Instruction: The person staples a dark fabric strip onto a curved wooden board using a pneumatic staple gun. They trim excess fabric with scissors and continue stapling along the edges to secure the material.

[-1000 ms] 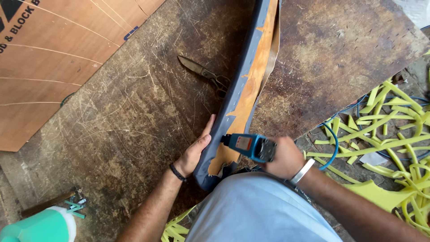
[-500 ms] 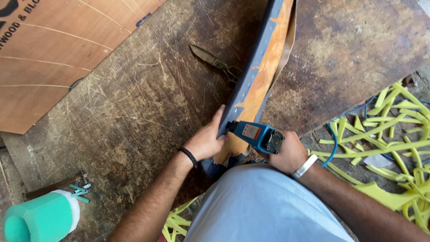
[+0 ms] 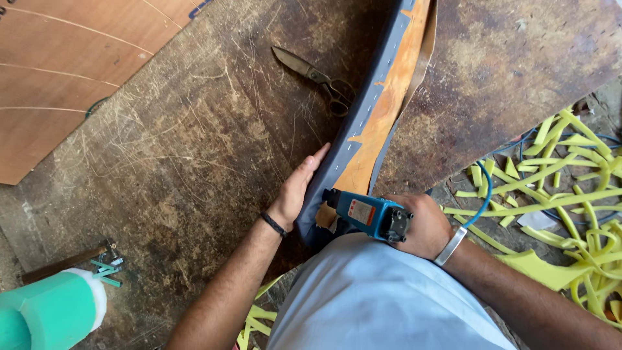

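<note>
Nearest me: my right hand (image 3: 424,227) closed around a blue pneumatic staple gun (image 3: 366,214), its nose at the near end of the fabric-covered panel (image 3: 379,104). My left hand (image 3: 299,188) lies open, flat against the panel's grey fabric edge. The long panel stands on edge on the worn workbench (image 3: 194,162); it looks stiff, best steadied along that edge. Beyond: shears (image 3: 317,78).

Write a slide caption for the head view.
Left hand braces a blue fabric-covered panel while the right hand presses a blue staple gun to it.
</note>
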